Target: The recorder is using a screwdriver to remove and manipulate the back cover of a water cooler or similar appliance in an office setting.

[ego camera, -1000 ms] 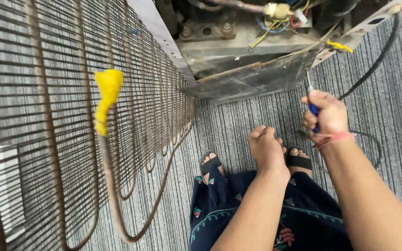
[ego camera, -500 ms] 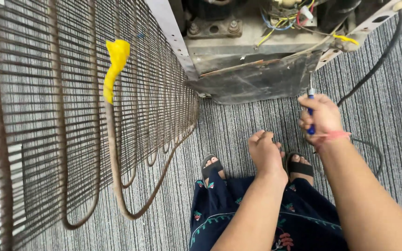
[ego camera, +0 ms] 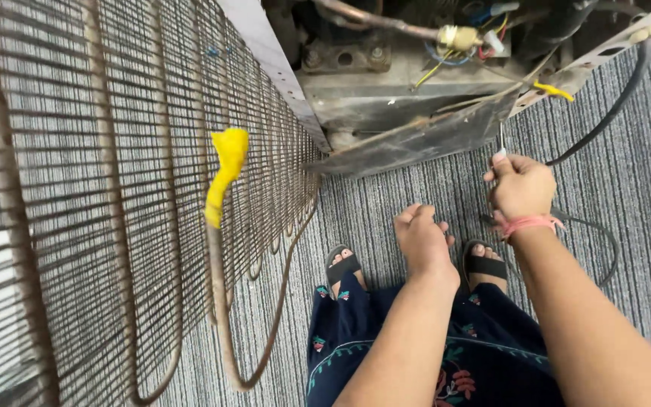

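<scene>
Wore no sleeves on either arm, a pink thread band (ego camera: 527,224) around the right wrist, black open-toed sandals (ego camera: 342,265) on both feet, and a dark navy garment (ego camera: 416,354) with small red floral print and a teal embroidered hem line.

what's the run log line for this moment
right hand: grips screwdriver at metal base plate | left hand: loosely closed, empty

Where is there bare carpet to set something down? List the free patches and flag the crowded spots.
Free: the grey carpet between the metal base tray and the sandalled feet, and the strip at far right beyond the black cable. Crowded: the coil grid on the left, the wired compartment above, and around the right hand holding a tool.
</scene>
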